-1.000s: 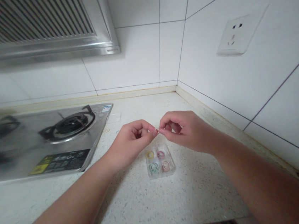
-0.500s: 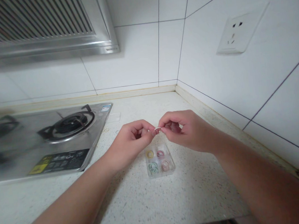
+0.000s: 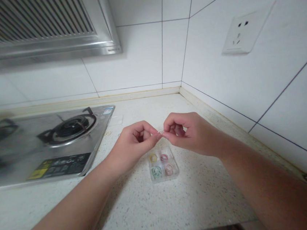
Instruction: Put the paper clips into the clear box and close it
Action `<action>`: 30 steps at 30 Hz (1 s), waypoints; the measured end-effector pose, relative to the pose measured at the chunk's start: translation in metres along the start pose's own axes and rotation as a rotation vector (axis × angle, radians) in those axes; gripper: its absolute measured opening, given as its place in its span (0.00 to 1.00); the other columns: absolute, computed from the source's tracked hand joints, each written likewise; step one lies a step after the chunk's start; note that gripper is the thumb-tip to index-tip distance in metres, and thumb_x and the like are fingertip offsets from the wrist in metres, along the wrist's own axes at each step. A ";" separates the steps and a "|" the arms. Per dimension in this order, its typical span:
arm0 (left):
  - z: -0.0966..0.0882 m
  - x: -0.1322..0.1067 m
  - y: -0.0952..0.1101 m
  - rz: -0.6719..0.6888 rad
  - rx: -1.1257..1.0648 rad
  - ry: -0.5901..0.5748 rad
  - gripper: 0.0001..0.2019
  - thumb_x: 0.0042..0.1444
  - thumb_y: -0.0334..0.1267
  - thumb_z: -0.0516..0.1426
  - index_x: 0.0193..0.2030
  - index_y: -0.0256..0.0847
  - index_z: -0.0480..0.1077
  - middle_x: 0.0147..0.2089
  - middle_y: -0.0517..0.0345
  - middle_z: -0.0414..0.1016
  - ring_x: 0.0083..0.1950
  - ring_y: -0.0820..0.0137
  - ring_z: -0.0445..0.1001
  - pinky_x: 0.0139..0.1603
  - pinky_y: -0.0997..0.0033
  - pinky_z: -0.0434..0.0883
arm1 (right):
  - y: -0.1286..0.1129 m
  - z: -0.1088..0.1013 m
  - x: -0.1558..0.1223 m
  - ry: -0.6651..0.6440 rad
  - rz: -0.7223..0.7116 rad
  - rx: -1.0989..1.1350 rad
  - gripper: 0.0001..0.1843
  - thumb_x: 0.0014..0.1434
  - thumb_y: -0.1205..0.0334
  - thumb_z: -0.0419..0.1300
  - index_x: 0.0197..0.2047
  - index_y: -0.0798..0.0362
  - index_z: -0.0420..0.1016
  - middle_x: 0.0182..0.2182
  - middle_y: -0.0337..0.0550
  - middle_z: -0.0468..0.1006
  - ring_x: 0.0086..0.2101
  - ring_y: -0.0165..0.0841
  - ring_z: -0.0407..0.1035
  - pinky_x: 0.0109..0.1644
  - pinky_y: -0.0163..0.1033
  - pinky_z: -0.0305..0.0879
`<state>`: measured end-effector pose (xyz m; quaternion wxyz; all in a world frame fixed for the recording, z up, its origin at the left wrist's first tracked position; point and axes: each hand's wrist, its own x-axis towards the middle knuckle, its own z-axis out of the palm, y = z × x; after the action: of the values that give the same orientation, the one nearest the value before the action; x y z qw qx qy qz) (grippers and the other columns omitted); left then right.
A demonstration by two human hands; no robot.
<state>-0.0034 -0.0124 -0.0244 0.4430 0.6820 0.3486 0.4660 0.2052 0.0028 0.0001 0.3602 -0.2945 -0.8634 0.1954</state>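
Both my hands are raised over a speckled countertop (image 3: 195,198). My left hand (image 3: 133,143) and my right hand (image 3: 188,132) meet fingertip to fingertip, each in a pinch on a tiny pale ring (image 3: 160,132) held between them. Just below them lies a small clear plastic box (image 3: 162,164) with four compartments. The compartments hold little coiled rings: yellow (image 3: 153,158), dark pink (image 3: 163,157), green (image 3: 156,171) and light pink (image 3: 169,169).
A steel gas hob (image 3: 49,144) with a black burner (image 3: 69,126) lies to the left, under an extractor hood (image 3: 40,28). White tiled walls meet in a corner behind. A wall socket (image 3: 239,34) is on the right wall. The counter's front edge runs along the bottom.
The hands stay pinched together over the box; the fingertips shift slightly while working the tiny ring. The view has drifted a little.
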 end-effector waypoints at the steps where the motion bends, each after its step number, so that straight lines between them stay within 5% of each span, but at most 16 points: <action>1: 0.000 0.000 0.000 -0.001 0.000 0.000 0.09 0.59 0.41 0.63 0.34 0.38 0.72 0.22 0.69 0.56 0.24 0.78 0.53 0.25 0.76 0.52 | 0.000 0.000 0.000 0.000 0.005 0.003 0.04 0.59 0.63 0.62 0.34 0.54 0.72 0.23 0.33 0.68 0.23 0.24 0.60 0.25 0.31 0.56; 30: -0.001 -0.001 0.000 0.067 -0.033 0.066 0.09 0.57 0.42 0.66 0.34 0.39 0.73 0.21 0.69 0.55 0.23 0.79 0.52 0.23 0.75 0.49 | -0.003 0.000 0.000 0.051 -0.053 0.092 0.05 0.61 0.62 0.63 0.35 0.55 0.74 0.23 0.34 0.70 0.23 0.24 0.61 0.25 0.30 0.58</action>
<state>-0.0050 -0.0131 -0.0244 0.4267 0.6699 0.3324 0.5087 0.2047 0.0006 0.0014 0.4001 -0.2595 -0.8516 0.2176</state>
